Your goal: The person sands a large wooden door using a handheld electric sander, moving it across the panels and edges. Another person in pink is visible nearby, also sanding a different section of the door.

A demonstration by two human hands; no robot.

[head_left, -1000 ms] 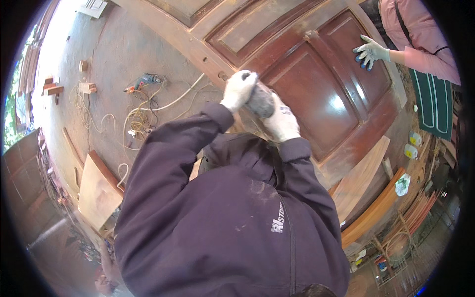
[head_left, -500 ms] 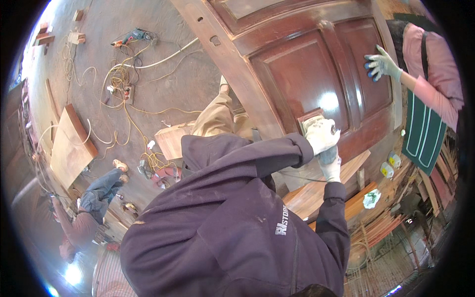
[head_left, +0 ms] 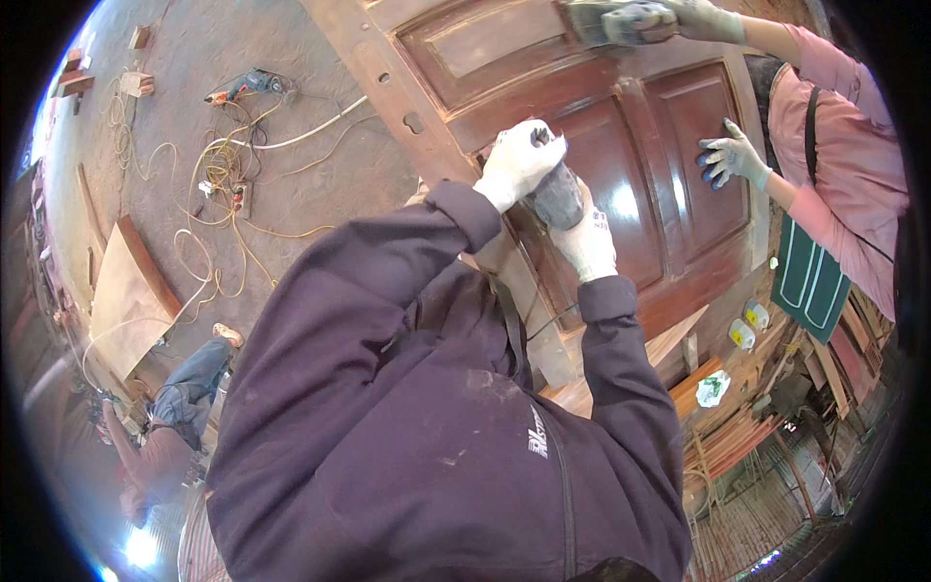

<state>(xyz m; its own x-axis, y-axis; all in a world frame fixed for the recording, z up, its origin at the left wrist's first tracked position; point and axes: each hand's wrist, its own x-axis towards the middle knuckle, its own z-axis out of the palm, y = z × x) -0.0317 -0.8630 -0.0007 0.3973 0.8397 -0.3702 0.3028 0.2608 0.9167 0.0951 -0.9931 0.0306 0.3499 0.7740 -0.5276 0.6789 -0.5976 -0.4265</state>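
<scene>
**Door under a two-handed sander**

The door (head_left: 621, 184), reddish-brown and panelled, lies flat; a co-worker's gloved hand (head_left: 729, 160) rests spread on its far-right panel. On the middle stile sits the grey power sander (head_left: 558, 194). The left hand (head_left: 519, 163), gloved, is clenched over its top, arm bent; the right hand (head_left: 592, 241) wraps its body from below.

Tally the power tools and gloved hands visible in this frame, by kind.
Gloved hands of the person wearing the camera: 2, left hand and right hand, both on one grey power tool
Gloved hands of the co-worker in pink: 2
Power tools: 3, the grey power tool, the co-worker's sander and a drill on the floor
Total: 7
</scene>
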